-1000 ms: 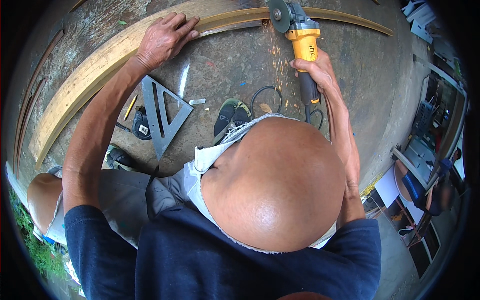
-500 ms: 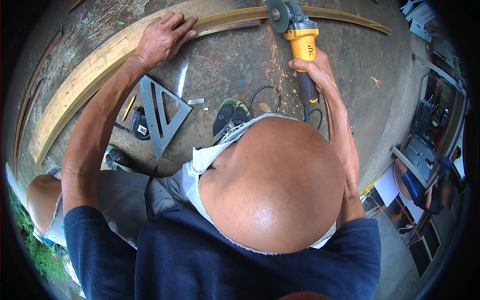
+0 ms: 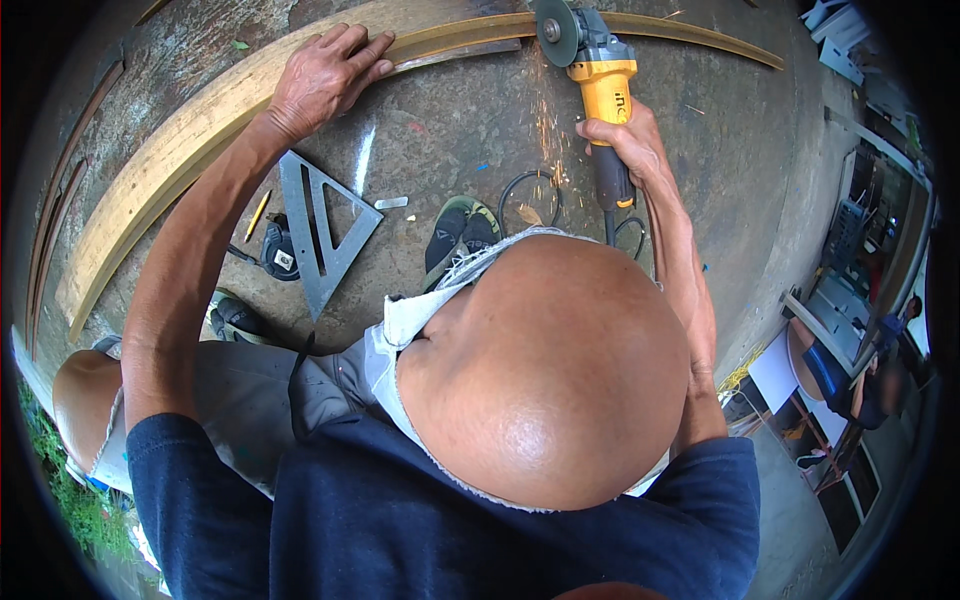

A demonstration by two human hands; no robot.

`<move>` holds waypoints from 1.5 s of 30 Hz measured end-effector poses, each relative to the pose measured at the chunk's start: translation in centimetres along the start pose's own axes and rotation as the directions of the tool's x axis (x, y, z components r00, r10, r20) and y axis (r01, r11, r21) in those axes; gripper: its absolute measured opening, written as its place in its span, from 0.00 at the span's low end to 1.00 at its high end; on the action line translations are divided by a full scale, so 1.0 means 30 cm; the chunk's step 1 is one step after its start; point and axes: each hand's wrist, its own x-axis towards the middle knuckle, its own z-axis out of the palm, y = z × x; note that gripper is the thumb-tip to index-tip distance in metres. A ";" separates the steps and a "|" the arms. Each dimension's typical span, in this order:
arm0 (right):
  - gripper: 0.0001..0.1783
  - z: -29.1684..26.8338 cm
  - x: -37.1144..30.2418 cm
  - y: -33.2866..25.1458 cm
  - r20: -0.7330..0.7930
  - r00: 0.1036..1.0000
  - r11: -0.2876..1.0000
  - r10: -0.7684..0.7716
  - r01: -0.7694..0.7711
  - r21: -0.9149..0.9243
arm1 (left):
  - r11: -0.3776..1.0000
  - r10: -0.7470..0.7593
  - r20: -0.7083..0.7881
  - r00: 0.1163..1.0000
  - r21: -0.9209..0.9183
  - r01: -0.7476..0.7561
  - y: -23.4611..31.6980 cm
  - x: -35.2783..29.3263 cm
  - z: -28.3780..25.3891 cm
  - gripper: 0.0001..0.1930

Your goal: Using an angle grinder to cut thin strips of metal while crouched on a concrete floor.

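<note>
A long, narrow, rusty metal bar (image 3: 690, 33) runs along the far side, its left part lying along a wooden plank (image 3: 165, 190). My left hand (image 3: 335, 80) presses on the bar over the plank, fingers bent across it, their undersides hidden. My right hand (image 3: 630, 135) wraps round the yellow and black body of an angle grinder (image 3: 605, 92). Its cutting disc (image 3: 556, 30) meets the bar right of my left hand, and orange sparks (image 3: 547, 130) stream down toward my foot. The exact contact is hidden behind the disc.
On the concrete floor lie a triangular speed square (image 3: 318, 230), a tape measure (image 3: 280, 248), a pencil (image 3: 257, 215) and a small metal piece (image 3: 391, 202). The grinder's cord (image 3: 515, 180) loops by my shoe (image 3: 462, 235). At the far right are a person (image 3: 875, 395) and clutter.
The grinder and my right hand have shifted very slightly left. The spark pattern differs. My left hand and the bar look unmoved.
</note>
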 end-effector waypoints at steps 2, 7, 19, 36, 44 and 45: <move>0.23 -0.003 0.002 0.011 -0.005 1.000 1.000 -0.007 0.007 0.001 | 1.000 0.006 -0.007 1.000 0.002 -0.006 0.001 0.001 0.001 0.23; 0.24 -0.005 0.013 0.027 -0.011 1.000 1.000 0.001 -0.001 -0.020 | 1.000 0.012 -0.038 0.999 0.002 -0.012 0.001 0.001 0.003 0.22; 0.22 0.001 0.017 0.021 -0.027 0.999 1.000 -0.016 0.016 -0.002 | 1.000 0.014 -0.014 1.000 -0.018 -0.014 0.001 0.002 -0.006 0.22; 0.22 -0.002 0.033 0.043 -0.036 0.999 0.999 -0.038 0.037 -0.040 | 1.000 0.009 -0.006 1.000 -0.006 -0.009 0.002 0.003 -0.005 0.23; 0.21 -0.002 0.015 0.031 -0.021 1.000 1.000 -0.022 0.022 0.004 | 1.000 0.013 -0.019 1.000 -0.005 -0.013 0.003 0.002 -0.004 0.22; 0.21 0.000 0.015 0.027 -0.020 1.000 1.000 -0.021 0.021 0.006 | 1.000 0.016 -0.024 1.000 -0.009 -0.017 0.002 0.001 -0.005 0.22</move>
